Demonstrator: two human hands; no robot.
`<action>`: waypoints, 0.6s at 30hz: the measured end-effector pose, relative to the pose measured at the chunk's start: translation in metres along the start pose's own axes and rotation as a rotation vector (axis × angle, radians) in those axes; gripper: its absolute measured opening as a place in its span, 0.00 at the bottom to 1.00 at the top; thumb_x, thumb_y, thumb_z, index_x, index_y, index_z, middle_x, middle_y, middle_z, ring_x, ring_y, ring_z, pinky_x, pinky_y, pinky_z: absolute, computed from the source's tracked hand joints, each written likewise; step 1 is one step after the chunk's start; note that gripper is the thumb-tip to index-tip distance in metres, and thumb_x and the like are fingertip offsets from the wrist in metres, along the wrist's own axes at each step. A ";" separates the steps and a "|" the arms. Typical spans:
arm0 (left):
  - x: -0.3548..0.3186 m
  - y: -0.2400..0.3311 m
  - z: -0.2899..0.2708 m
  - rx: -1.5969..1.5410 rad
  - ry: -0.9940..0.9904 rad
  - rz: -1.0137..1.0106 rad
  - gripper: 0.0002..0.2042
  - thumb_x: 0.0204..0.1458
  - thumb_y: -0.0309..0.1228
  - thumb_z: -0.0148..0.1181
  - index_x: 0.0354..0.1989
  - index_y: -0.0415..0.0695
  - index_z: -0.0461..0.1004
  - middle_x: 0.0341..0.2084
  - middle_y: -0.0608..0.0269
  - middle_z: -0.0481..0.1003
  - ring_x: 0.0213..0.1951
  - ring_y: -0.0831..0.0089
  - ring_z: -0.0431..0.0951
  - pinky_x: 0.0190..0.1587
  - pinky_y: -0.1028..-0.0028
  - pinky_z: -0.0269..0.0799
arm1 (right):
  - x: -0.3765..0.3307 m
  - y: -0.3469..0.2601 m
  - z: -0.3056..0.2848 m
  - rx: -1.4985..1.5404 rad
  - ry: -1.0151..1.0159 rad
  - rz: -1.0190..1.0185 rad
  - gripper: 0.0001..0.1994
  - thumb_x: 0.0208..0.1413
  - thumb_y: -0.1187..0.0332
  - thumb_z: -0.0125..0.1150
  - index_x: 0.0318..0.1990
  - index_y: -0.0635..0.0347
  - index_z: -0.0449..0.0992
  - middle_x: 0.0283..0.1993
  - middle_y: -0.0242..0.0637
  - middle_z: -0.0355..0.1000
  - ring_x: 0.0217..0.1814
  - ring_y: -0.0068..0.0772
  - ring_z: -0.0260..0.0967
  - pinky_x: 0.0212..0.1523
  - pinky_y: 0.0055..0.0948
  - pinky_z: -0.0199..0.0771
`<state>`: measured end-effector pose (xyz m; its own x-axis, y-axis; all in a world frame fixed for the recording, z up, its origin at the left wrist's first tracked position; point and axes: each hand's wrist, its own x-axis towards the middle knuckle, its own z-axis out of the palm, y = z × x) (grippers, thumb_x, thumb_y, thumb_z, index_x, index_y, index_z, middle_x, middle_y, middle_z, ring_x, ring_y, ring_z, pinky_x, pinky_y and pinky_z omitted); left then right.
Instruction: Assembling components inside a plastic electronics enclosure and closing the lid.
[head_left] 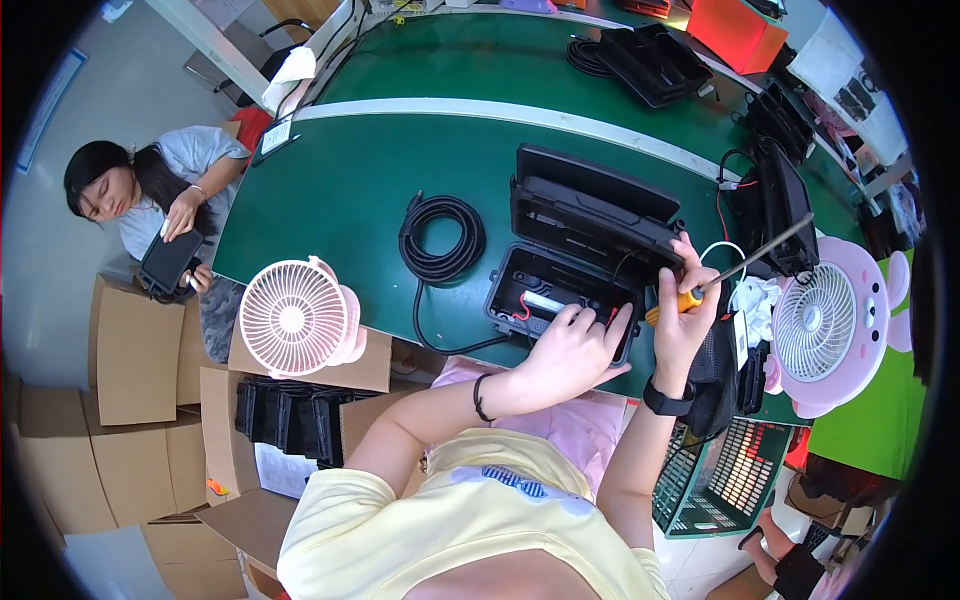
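Here, near a white label (740, 335) (print illegible), the right hand (684, 312) grips a screwdriver (752, 256), shaft pointing away rightward, while the left hand (572, 348), fingers spread, overlies an open black case (580, 212) set lengthwise left-to-right on the green table (340, 190).

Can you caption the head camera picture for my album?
Left hand at an open black box, right hand holding a screwdriver.
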<state>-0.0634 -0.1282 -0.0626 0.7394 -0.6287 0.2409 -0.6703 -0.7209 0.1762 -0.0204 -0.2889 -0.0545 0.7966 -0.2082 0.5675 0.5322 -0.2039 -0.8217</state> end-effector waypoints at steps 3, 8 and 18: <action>-0.002 0.003 -0.013 -0.027 0.052 0.019 0.33 0.49 0.49 0.65 0.59 0.39 0.69 0.36 0.64 0.76 0.37 0.70 0.76 0.50 0.68 0.68 | -0.006 0.002 0.000 0.058 -0.002 0.006 0.14 0.57 0.86 0.54 0.36 0.55 0.58 0.57 0.47 0.72 0.72 0.51 0.57 0.74 0.50 0.46; -0.038 -0.032 -0.052 -0.067 0.549 0.027 0.11 0.45 0.31 0.68 0.39 0.48 0.79 0.35 0.70 0.79 0.36 0.70 0.78 0.42 0.69 0.72 | -0.008 0.005 -0.004 0.065 -0.023 -0.019 0.15 0.57 0.88 0.53 0.35 0.55 0.57 0.55 0.47 0.73 0.70 0.51 0.61 0.73 0.53 0.49; -0.084 -0.078 -0.002 0.011 0.536 0.023 0.13 0.42 0.32 0.73 0.38 0.55 0.79 0.47 0.75 0.80 0.52 0.70 0.76 0.63 0.58 0.57 | -0.004 0.010 0.001 0.157 -0.052 0.027 0.16 0.56 0.87 0.54 0.36 0.54 0.57 0.55 0.45 0.71 0.72 0.49 0.58 0.75 0.53 0.41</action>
<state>-0.0736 -0.0186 -0.0947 0.5870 -0.4089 0.6988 -0.6827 -0.7139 0.1557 -0.0181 -0.2887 -0.0648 0.8227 -0.1609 0.5452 0.5455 -0.0465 -0.8369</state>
